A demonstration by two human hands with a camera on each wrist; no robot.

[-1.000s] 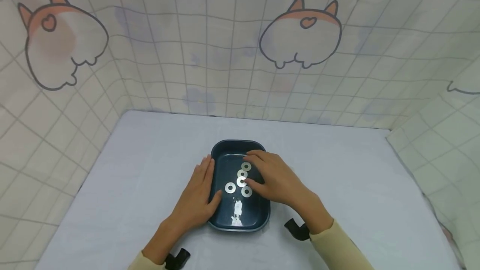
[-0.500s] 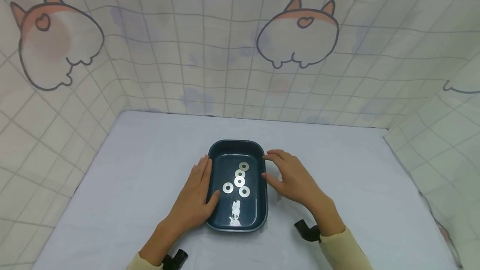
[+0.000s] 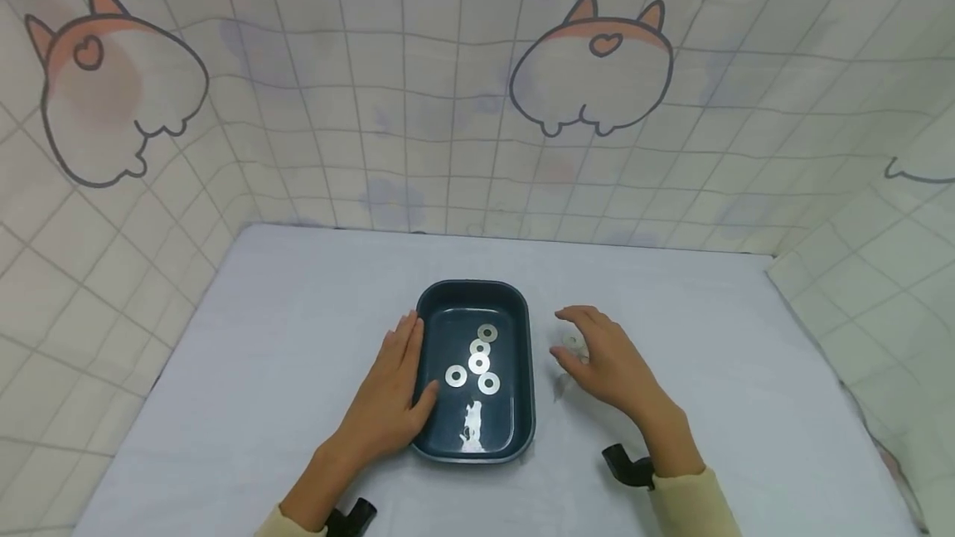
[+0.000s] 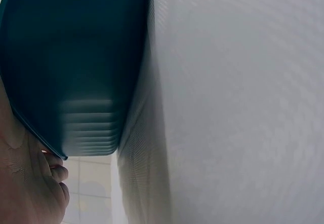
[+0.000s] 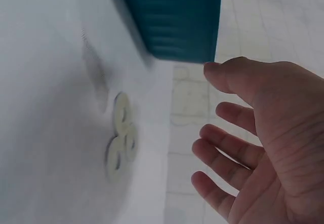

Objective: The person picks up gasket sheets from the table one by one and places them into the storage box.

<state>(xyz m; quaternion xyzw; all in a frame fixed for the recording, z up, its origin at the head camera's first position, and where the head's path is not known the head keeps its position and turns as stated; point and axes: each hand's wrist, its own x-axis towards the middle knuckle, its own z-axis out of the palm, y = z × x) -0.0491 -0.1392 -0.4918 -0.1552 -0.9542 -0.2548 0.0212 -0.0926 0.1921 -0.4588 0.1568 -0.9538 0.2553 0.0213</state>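
A dark blue rounded rectangular tray point(image 3: 443, 425) lies on the white table, with several flat metal washers point(image 3: 479, 355) on its floor, some overlapping. My left hand point(image 3: 388, 392) rests along the tray's left rim, fingers straight and thumb over the edge. To the right of the tray, my right hand point(image 3: 615, 367) hovers with fingers spread and nothing in them. Beneath it, three pale washers point(image 5: 112, 155) lie clustered on the table in the right wrist view; in the head view the hand partly hides them.
A white cloth point(image 3: 313, 288) covers the table. Grid-patterned curtains point(image 3: 448, 106) with cartoon animals surround it at the back and sides. Black wrist mounts point(image 3: 627, 466) stick out by both sleeves.
My right hand has moved from over the tray's washers out to the right, above the table. The left hand stays on the tray, and the washers inside keep their arrangement.
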